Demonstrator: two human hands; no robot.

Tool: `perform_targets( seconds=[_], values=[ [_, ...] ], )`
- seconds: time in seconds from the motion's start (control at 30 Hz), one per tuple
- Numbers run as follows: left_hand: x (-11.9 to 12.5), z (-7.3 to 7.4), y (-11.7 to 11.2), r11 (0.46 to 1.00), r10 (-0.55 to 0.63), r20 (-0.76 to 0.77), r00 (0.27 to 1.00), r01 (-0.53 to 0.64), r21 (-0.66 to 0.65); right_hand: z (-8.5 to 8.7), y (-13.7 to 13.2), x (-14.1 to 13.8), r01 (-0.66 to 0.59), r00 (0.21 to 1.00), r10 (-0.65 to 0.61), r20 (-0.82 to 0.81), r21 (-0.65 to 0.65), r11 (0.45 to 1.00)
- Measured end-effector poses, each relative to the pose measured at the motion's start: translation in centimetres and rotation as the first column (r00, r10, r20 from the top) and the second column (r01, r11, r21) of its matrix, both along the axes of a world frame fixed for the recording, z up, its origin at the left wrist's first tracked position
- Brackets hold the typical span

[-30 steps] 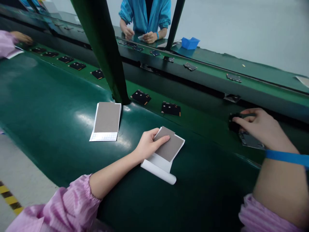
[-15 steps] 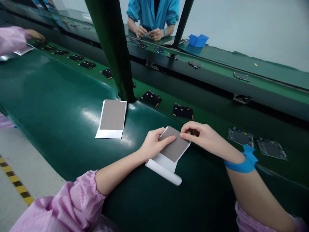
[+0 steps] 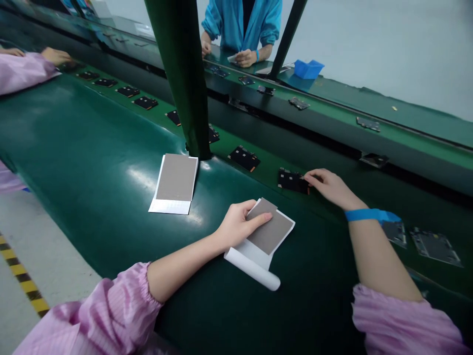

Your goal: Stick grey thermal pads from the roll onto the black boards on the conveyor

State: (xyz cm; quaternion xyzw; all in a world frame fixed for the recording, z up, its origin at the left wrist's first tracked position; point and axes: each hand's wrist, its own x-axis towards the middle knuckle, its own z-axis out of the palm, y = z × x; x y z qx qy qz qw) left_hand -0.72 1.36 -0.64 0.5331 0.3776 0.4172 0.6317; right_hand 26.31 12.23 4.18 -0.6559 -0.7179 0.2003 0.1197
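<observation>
My left hand [image 3: 238,224] lies on the green mat [image 3: 92,162] with its fingers curled on the near-left edge of a grey sheet [image 3: 271,231]. The forefinger presses on the sheet's top. The sheet's white backing curls into a roll at the near end. My right hand [image 3: 328,186], with a blue wrist strap, reaches out to the belt strip. Its fingers are closed together on the right end of a black board [image 3: 291,180] lying there.
A second grey sheet [image 3: 176,180] lies left of a green post [image 3: 183,74]. More black boards [image 3: 244,158] line the belt. Grey frames [image 3: 434,246] lie at right. A person in blue [image 3: 242,24] works across, near a blue tray [image 3: 308,69]. A pink sleeve [image 3: 22,71] is at far left.
My right hand came from the belt at right to the grey sheet's far corner, then moved away to the black board. My left hand stayed on the sheet.
</observation>
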Motion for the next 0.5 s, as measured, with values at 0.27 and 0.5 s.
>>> perform_targets(
  seconds=[0.27,0.5],
  values=[
    [0.3,0.0,0.0,1.000,0.000,-0.022,1.000,-0.001,-0.020,-1.2,1.2,3.4,-0.045,0.999,0.047,0.015,-0.082,0.996],
    [0.1,0.0,0.0,1.000,-0.013,-0.025,1.000,0.013,-0.006,-1.8,1.1,3.9,-0.033,0.991,0.036,0.133,-0.023,0.999]
  ],
)
